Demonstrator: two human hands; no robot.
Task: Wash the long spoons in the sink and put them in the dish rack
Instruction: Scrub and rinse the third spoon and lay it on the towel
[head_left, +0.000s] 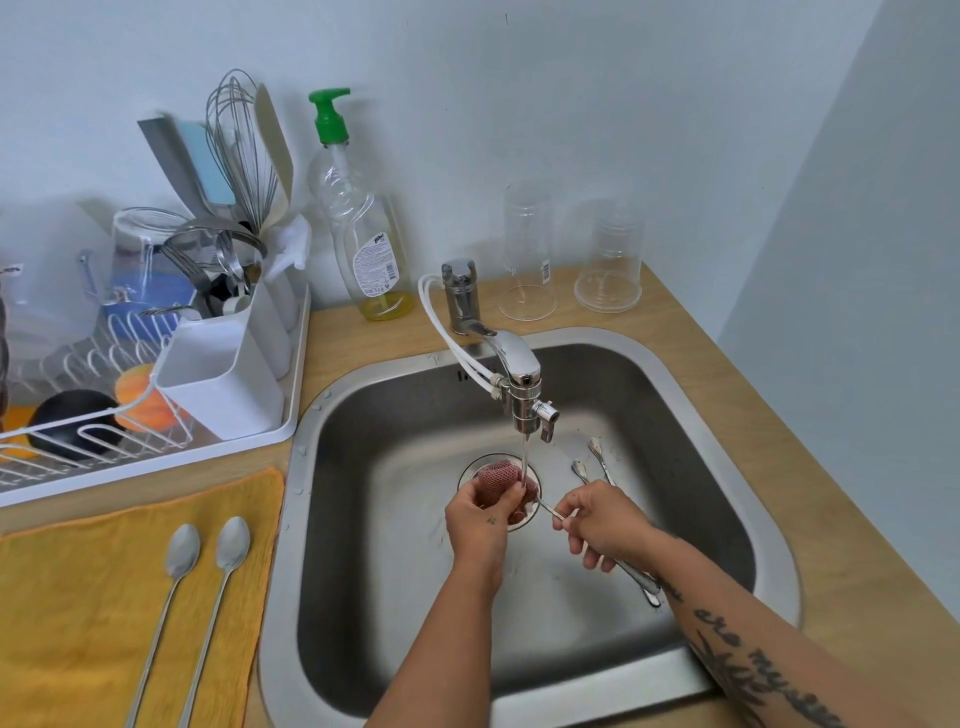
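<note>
Pale wood counter (363, 325) frames the stainless steel sink (389, 405). Under the chrome tap (519, 364), my left hand (480, 519) curls round a pink mesh scrubber (498, 480) (hiding the bowl) of the long steel spoon (550, 510) that my right hand (605, 522) pinches. Two sink spoons (598, 453) lie partly covered; two cloth spoons (182, 551) run off-frame beside the white dish rack (296, 374).

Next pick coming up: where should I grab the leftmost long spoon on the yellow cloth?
Pinch the leftmost spoon across its thin handle just below the bowl, coming down from above. It lies flat on the yellow cloth, bowl far, handle running toward you, and the neighbouring spoon sits close on its right.
</note>
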